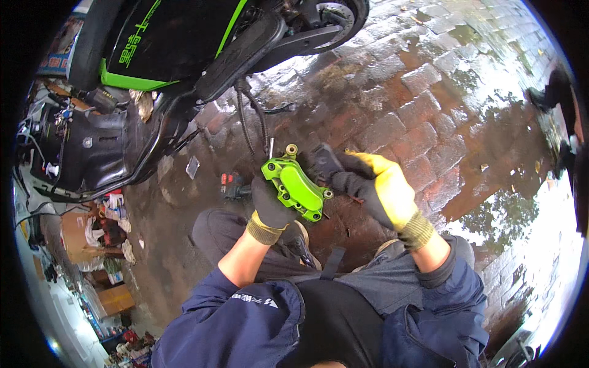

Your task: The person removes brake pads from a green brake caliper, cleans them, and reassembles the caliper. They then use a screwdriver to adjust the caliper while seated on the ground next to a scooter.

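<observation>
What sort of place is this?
Likely a vehicle repair spot, seemingly outdoors: a black-green scooter nearby, a green brake caliper in the left hand, and wet paving below.

Brick pavers [417, 129], reddish brown and grey, spread across the middle and upper right, wet and shiny, with dark, muddy-looking patches over some of the joints. A puddle [500, 227] on the right mirrors leafy shapes (the foliage shows only as a reflection). White glare washes out the ground along the right edge, where daylight seems strongest. To the left, the floor [156, 227] turns dark and dull, with a small pale scrap [192, 167] lying on it. Along the left edge, a cardboard box [75, 236] and a smaller brown carton [116, 299] sit among jumbled clutter [135, 349], beside a bright white surface [64, 313].
</observation>
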Demonstrator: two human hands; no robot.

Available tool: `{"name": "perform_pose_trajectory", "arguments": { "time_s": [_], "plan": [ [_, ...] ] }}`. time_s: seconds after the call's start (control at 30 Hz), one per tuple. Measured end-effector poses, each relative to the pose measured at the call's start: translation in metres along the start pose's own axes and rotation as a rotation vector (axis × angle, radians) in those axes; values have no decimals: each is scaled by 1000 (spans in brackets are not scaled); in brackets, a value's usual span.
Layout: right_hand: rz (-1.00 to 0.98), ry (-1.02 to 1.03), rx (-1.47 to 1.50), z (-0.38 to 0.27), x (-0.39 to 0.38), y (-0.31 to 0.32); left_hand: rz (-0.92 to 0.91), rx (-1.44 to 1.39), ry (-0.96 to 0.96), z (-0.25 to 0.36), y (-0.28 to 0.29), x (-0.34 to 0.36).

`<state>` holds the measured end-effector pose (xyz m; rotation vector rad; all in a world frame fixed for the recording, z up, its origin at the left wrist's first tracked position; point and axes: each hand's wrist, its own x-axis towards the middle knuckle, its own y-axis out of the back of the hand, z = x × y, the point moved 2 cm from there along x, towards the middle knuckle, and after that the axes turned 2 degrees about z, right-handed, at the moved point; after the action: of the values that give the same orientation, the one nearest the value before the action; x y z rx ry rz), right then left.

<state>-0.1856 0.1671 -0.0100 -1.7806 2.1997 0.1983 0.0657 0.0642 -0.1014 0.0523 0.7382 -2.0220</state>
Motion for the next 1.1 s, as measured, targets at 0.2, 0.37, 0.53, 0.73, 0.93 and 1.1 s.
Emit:
{"name": "perform_pose_trajectory", "arguments": {
  "time_s": [0.2, 0.37, 0.53, 0.73, 0.93, 1.1],
  "plan": [
    [-13, -7, 19, 27, 9, -8, 123, -101, 24, -29, 11, 14],
    [-45, -102, -115, 30, 15, -19, -107, -658, 54, -67, 55, 27],
    [2, -149, -127, 30, 20, -37, -120, -783, 158, -79, 82, 33],
    [-16, -149, -144, 40, 26, -42, -170, -691, 122, -24, 3, 23],
    [-11, -113, -172, 57, 31, -48, -287, -675, 101, -33, 12, 29],
    [-11, -311, 49, 59, 35, -54, -89, -419, 85, -35, 21, 28]
  ]
}}
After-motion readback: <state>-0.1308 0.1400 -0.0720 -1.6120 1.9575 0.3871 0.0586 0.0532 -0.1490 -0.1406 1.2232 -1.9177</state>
